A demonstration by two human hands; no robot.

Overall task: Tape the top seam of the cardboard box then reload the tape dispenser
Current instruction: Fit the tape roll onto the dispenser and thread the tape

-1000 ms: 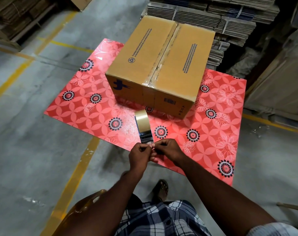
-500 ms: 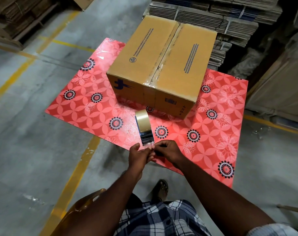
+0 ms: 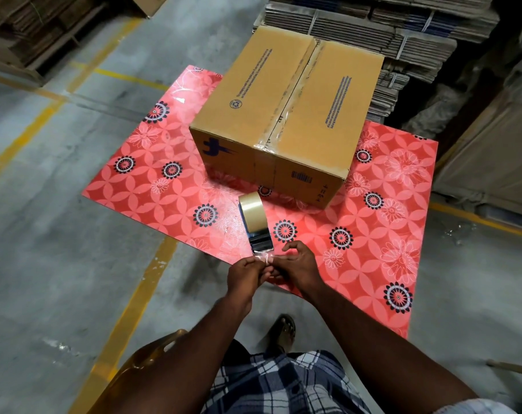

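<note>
Fingertips (image 3: 261,262) of your left hand (image 3: 244,277) are pinched together on the loose clear end of the tape (image 3: 264,256), just below the dispenser's metal edge. Your right hand (image 3: 298,268) meets it from the other side: thumb and lower fingers close in on the same bit of film, while the index finger is lifted and curled free above it. Whether the right fingers actually grip the film or only touch it cannot be told.

Tape dispenser (image 3: 258,227): lies on the red floral mat (image 3: 170,186) near its front edge, tan roll (image 3: 252,209) on the far end, dark blade end toward you. Dispenser body is not held by either hand; only the tape tail links it to your fingers.

Cardboard box (image 3: 286,115): sits on the mat's far half, well beyond the dispenser and apart from it. Flaps closed. A clear strip (image 3: 286,109) runs along the top seam and folds over the near face. Printed text on both flaps, a barcode on the near face.

Surroundings: grey concrete floor (image 3: 44,234) with yellow lines; bundled flat cardboard stacks (image 3: 403,40) behind the box. You are seated, checked cloth (image 3: 283,383) on your lap, one sandalled foot (image 3: 282,333) visible below the hands.
</note>
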